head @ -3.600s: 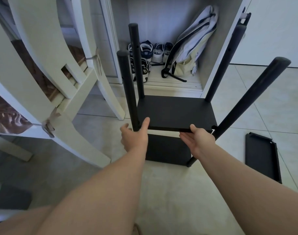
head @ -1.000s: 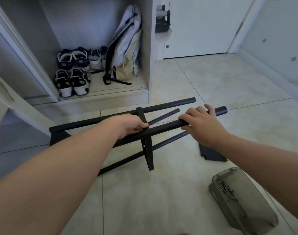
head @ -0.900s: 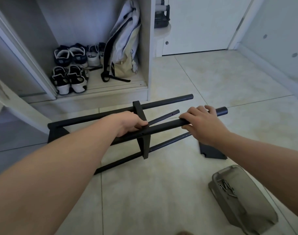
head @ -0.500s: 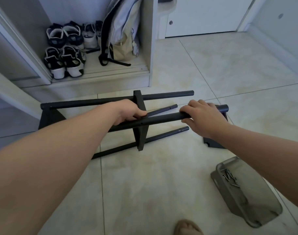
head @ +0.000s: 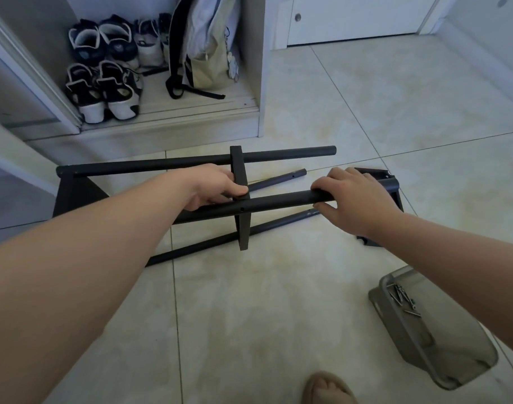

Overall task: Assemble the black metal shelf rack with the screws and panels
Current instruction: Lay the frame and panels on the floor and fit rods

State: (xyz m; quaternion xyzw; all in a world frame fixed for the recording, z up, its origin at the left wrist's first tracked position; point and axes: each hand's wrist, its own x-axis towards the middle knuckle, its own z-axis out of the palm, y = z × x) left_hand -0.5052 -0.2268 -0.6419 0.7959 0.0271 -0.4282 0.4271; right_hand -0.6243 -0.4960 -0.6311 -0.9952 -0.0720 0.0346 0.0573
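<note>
The right hand's [head: 357, 196] fingers [head: 322, 189] are curling together over the near upper pole [head: 278, 201], thumb underneath, gripping it close to its free end. The left hand [head: 217, 185] is clasping the edge-on shelf panel [head: 243, 225] where it is crossing that pole, thumb pressing on the panel's face, the other fingers hidden behind. The black shelf rack [head: 191, 163] is lying on its side on the tiled floor [head: 264, 316], in front of the open cupboard [head: 252, 83]. A loose black panel [head: 372, 172] is lying just beyond the right hand. A grey tray [head: 453, 345] holding screws [head: 402, 298] is sitting under the right forearm. Sneakers [head: 103, 91] and a backpack [head: 208, 48] are standing in the cupboard.
</note>
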